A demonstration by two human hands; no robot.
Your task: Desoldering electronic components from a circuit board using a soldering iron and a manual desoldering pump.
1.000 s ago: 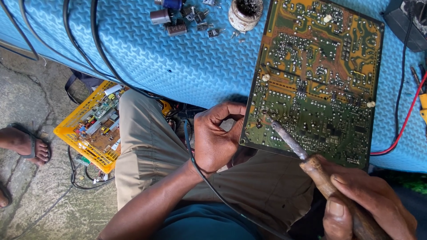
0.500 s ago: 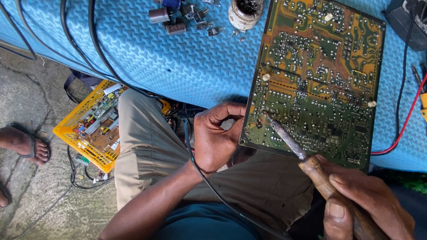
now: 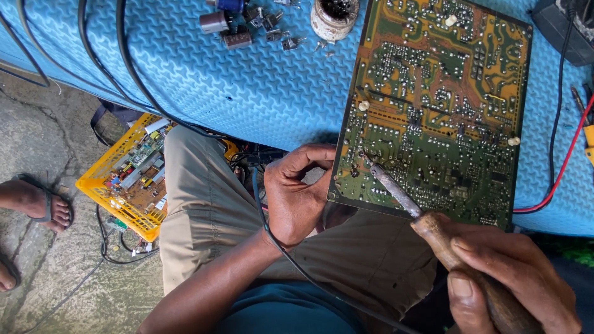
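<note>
While pinching the board's near left corner: left hand (image 3: 297,192), thumb on top, fingers curled under the edge

Closed in a fist round the wooden handle: right hand (image 3: 510,278), fingers pressed together, no gap showing

Board: green circuit board (image 3: 433,105), solder side up, lying flat on the blue mat (image 3: 216,80), near edge hanging off toward the lap, right between both hands

Board feel: thin, stiff and light by the look of it; likely to crack if bent, with tiny sharp pins all over the top

Best place to grip board: bare rim or corner, just like the left hand does now; not the middle, where small parts and solder dots sit

Tool: soldering iron (image 3: 396,192), grey metal tip touching the board just right of the left thumb

Tool feel: wooden handle looks rough and easy to grip; metal end most likely very hot, so hold only the wood

Cord: black wire (image 3: 278,247) running over the left wrist, soft and floppy

Beyond the left hand: small metal parts (image 3: 241,25) and a little round pot (image 3: 334,18) on the mat, well apart from the fingers

Beyond the right hand: red wire (image 3: 560,179) curving past the board's far side

Down left of the left arm: yellow crate (image 3: 124,185) with more boards on the ground, and another person's foot in a sandal (image 3: 37,204) beside it
</note>
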